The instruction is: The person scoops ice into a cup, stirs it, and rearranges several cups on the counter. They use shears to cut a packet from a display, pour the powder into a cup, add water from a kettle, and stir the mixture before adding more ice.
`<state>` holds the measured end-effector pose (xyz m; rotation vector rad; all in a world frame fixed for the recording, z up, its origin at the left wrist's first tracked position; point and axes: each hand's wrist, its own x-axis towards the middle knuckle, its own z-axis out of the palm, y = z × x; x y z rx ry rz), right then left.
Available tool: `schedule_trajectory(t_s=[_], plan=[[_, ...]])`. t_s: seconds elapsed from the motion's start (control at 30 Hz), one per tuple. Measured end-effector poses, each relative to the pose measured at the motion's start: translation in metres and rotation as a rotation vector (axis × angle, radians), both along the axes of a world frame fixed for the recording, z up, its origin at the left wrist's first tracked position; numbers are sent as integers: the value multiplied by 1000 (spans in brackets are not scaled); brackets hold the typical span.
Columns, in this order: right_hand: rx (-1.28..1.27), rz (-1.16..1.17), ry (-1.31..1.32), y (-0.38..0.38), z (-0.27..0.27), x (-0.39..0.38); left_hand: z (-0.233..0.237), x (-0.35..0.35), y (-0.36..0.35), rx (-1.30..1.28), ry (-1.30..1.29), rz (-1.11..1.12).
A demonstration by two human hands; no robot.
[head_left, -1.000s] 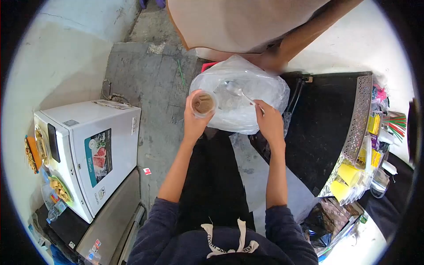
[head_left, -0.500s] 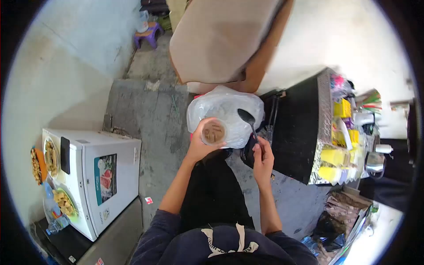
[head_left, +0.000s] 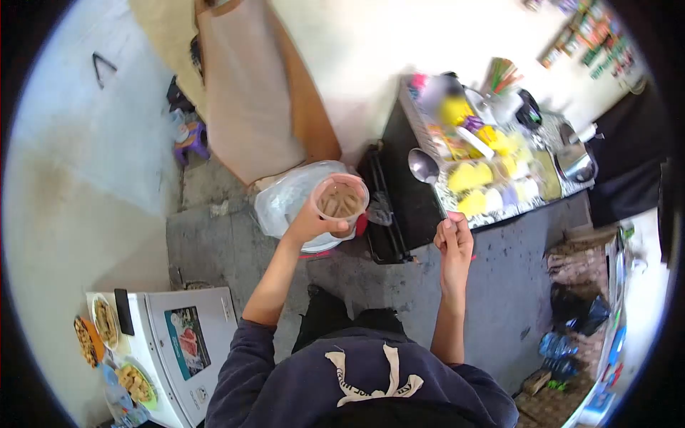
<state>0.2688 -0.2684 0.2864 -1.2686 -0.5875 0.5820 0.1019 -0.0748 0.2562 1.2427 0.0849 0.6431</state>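
My left hand [head_left: 311, 223] is wrapped round a clear plastic cup [head_left: 340, 197] with brownish pieces, possibly in liquid, inside. Its open top faces up toward me. Off to the right, my right hand [head_left: 454, 237] pinches the handle of a metal spoon [head_left: 424, 166], whose bowl points up and away from me, apart from the cup. Behind and below the cup is a bin lined with a white plastic bag [head_left: 272, 205].
To the right stands a black table [head_left: 404, 127] crowded with yellow packets, cups and a kettle [head_left: 575, 162]. A white freezer [head_left: 160, 342] with plates of food is at lower left. Bags and bottles [head_left: 558, 345] lie at lower right.
The view has turned toward the table. Both hands have moved away from over the bag-lined bin, and the spoon has swung up beside the table's edge.
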Motion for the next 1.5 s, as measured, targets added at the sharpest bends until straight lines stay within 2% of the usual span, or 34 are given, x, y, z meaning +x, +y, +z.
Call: schedule_trajectory(t_s=[0.07,0.27,0.33,0.4,0.47,0.53,0.6,0.63,0.67,0.73,0.9,0.97,1.1,1.17,1.33,1.37,1.43,1.5], plan=[[69,-27,46,-35,7,12,17,22,-19,-51,-70,-132],[73,-198,33,-159,12,55,24,98,-109,133,15,-115],[-97,-233,-122,-202,15,67,26,124,-154,264,59,-21],[-160,-313,-178,-239,31,83,7,151,-195,185,27,-77],[-392,-230,-649,-270,59,100,-4,172,-235,211,79,-29],[-428,-265,-714,-294,72,115,-21,194,-271,162,92,-97],[-489,-185,-879,-318,76,132,-33,215,-305,159,112,-121],[-490,-208,-1044,-327,72,143,-37,224,-317,202,138,-140],[-499,-212,-1042,-336,74,151,-39,233,-329,197,138,-148],[-652,-173,-1273,-349,83,164,-41,252,-350,227,157,-218],[-669,-132,-1439,-355,80,211,-37,311,-377,266,145,-364],[-649,-114,-1465,-351,71,234,-32,336,-385,205,47,-408],[-857,3,-1563,-334,57,291,-33,390,-386,58,99,-429],[-919,32,-1596,-320,52,328,-44,423,-378,165,42,-264],[-1072,236,-1402,-279,67,423,-50,496,-350,188,43,-194],[-1065,257,-1418,-272,71,435,-49,509,-344,188,10,-176],[-839,113,-1441,-263,83,456,-44,531,-334,207,17,-120],[-754,111,-1415,-254,91,477,-46,545,-328,217,49,-70]])
